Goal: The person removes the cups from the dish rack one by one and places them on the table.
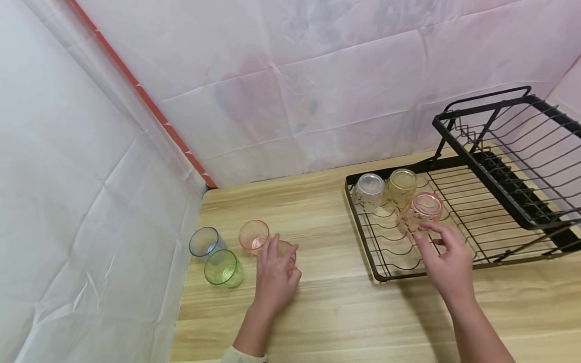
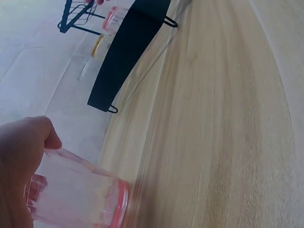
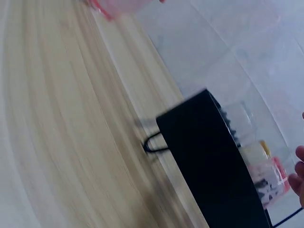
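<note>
On the left of the table, my left hand (image 1: 276, 277) holds an upright pinkish drinking glass (image 2: 78, 187) with its thumb and fingers around it. The fingers partly cover that glass in the head view. A second pink glass (image 1: 253, 235) stands just beside this hand, with a blue glass (image 1: 205, 243) and a green glass (image 1: 224, 268) further left. Over at the dish rack (image 1: 363, 242), my right hand (image 1: 447, 259) has its fingers spread at an upside-down pink glass (image 1: 422, 212), fingertips close to its base. A clear glass (image 1: 368, 191) and a yellow glass (image 1: 400, 187) sit upside down behind it.
The rack's raised upper tier (image 1: 513, 136) rises at the right, over the lower wire tray. White sheets hang behind the table and along its left side, with a red strip (image 1: 150, 101) at their corner. Pale wood tabletop (image 1: 327, 302) lies between the hands.
</note>
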Tool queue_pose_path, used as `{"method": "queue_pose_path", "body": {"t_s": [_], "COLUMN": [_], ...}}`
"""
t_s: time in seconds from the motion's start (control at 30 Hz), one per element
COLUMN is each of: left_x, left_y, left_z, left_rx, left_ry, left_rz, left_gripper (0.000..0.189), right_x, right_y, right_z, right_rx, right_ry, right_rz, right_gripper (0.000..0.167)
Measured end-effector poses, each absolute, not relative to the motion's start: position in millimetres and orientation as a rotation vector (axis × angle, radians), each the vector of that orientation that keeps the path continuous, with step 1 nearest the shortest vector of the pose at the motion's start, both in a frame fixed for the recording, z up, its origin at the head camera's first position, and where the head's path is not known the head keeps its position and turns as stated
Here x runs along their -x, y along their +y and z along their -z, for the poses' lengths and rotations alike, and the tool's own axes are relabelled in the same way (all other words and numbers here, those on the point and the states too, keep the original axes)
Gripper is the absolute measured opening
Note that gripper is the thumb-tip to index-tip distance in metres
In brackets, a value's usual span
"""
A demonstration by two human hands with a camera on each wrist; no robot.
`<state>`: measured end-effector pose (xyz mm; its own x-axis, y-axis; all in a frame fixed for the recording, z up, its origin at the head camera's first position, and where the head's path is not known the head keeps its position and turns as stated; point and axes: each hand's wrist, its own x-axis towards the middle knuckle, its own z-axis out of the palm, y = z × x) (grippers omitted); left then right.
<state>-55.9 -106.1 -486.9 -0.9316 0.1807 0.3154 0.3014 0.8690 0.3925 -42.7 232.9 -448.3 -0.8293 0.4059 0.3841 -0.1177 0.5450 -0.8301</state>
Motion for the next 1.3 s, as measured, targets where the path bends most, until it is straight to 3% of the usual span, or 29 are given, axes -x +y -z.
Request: {"method": "queue_pose_path", "body": {"t_s": [0.43, 1.3], "left_x": [61.1, 76.8], "left_y": [-112.2, -118.2], "left_z": [490.1, 492.0], "left_rx": [0.307, 0.312], "left_ry": [-2.779, -2.776], "left_rz": [0.609, 0.553], "left_gripper": [0.049, 0.049], "right_x": [61.9, 84.6], "right_y": [266.0, 289.8], "right_z": [459.9, 470.9], "right_rx": [0.143, 0.239], "right_ry": [-2.227, -2.748], "right_rz": [-1.023, -0.924], "right_gripper": [0.044, 0.073]}}
